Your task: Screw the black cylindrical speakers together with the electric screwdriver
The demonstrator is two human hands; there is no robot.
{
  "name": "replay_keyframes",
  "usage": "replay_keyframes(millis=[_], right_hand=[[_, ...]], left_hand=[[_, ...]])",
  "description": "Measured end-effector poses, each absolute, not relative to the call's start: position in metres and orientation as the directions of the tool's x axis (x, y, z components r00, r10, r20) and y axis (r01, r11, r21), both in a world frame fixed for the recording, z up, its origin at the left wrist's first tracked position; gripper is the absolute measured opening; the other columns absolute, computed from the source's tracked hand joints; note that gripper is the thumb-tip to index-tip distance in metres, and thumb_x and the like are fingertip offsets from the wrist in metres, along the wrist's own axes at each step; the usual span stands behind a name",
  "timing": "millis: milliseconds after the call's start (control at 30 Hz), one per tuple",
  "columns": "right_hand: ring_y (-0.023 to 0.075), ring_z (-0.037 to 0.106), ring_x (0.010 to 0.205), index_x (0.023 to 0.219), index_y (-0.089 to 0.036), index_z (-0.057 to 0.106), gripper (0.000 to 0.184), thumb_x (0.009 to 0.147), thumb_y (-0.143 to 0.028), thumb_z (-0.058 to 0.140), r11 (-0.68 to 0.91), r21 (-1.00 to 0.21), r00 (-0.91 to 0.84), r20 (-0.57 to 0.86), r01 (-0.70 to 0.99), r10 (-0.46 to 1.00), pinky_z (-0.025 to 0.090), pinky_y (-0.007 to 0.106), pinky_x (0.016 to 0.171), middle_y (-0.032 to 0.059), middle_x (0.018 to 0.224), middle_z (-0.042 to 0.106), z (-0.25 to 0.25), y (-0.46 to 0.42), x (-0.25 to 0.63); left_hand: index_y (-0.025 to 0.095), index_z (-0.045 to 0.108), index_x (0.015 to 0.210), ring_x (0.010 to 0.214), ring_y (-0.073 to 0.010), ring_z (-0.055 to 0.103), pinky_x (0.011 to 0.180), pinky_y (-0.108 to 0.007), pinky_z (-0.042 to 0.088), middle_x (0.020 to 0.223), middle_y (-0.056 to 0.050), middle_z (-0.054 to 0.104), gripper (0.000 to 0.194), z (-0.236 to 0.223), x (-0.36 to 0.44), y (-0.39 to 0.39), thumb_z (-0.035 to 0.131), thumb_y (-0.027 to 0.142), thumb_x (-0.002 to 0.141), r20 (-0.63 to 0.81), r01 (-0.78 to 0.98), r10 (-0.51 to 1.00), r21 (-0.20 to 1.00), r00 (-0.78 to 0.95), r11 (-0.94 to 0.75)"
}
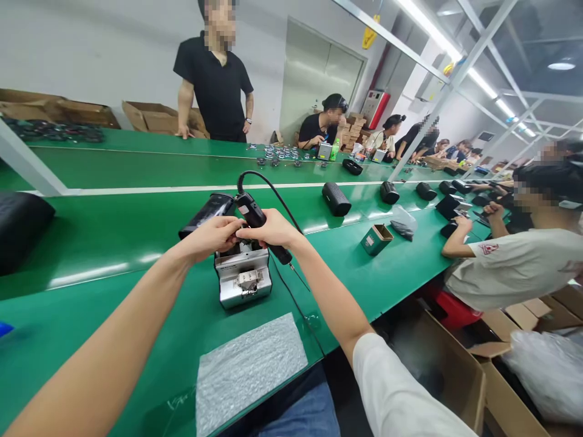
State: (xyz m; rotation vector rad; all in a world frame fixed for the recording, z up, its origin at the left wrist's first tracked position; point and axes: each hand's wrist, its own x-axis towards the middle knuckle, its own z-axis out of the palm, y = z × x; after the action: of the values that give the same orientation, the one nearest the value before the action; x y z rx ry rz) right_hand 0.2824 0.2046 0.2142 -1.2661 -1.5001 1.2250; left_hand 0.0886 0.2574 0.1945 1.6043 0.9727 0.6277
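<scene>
My right hand is closed round a black corded power tool whose tip points down to the right; its cable loops up and over. My left hand is closed on a long black device, held tilted just above a small metal fixture on the green conveyor table. Both hands meet over the fixture. A sheet of grey bubble wrap lies on the table near me.
A black speaker and more black units lie further along the belt, with a small green box and a plastic bag. A person in a white shirt sits at my right; others work beyond. Open cartons stand on the floor at right.
</scene>
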Motion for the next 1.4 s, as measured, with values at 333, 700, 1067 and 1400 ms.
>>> replay_keyframes(millis=[333, 700, 1067, 1400], right_hand=[[0.0095, 0.056, 0.048, 0.082, -0.018, 0.064, 0.036, 0.083, -0.023, 0.099, 0.079, -0.956, -0.178, 0.028, 0.282, 0.984, 0.044, 0.019, 0.042, -0.0064, 0.061, 0.061, 0.212, 0.202, 0.282], [0.0084, 0.053, 0.046, 0.090, -0.016, 0.071, 0.042, 0.080, -0.043, 0.101, 0.078, -0.975, -0.103, 0.057, 0.206, 0.993, 0.042, 0.023, 0.043, -0.0025, 0.069, 0.065, 0.227, 0.198, 0.309], [0.0097, 0.053, 0.046, 0.081, -0.016, 0.067, 0.052, 0.080, -0.055, 0.102, 0.012, -0.991, -0.105, -0.002, 0.131, 0.994, 0.044, 0.024, 0.040, 0.0029, 0.072, 0.070, 0.215, 0.207, 0.302], [0.0100, 0.053, 0.046, 0.081, -0.017, 0.069, 0.053, 0.079, -0.058, 0.102, -0.024, -1.000, -0.029, -0.024, 0.018, 0.999, 0.044, 0.023, 0.040, 0.0007, 0.069, 0.071, 0.202, 0.211, 0.278]], left_hand=[[0.025, 0.053, 0.063, 0.044, -0.0127, 0.035, 0.046, -0.026, 0.024, 0.049, 0.001, 0.045, 0.062, 0.187, 0.086, 0.258, 0.070, 0.084, 0.072, 0.049, 0.385, 0.877, 0.886, 0.479, -0.259], [0.026, 0.055, 0.053, 0.081, -0.0322, 0.069, 0.077, -0.035, 0.048, 0.063, -0.010, 0.063, 0.033, 0.178, 0.083, 0.256, 0.080, 0.029, 0.073, 0.100, 0.659, 0.912, 0.661, 0.399, -0.360], [0.018, 0.081, 0.120, 0.070, -0.0278, 0.075, 0.062, -0.032, 0.053, 0.081, -0.007, 0.083, 0.062, 0.199, 0.074, 0.227, 0.097, 0.039, 0.064, 0.034, 0.458, 0.901, 0.853, 0.433, -0.252], [0.013, 0.081, 0.101, 0.078, -0.0293, 0.084, 0.076, -0.042, 0.072, 0.086, -0.013, 0.085, 0.075, 0.178, 0.092, 0.225, 0.101, 0.071, 0.058, 0.125, 0.027, 0.963, 0.990, 0.238, -0.135]])
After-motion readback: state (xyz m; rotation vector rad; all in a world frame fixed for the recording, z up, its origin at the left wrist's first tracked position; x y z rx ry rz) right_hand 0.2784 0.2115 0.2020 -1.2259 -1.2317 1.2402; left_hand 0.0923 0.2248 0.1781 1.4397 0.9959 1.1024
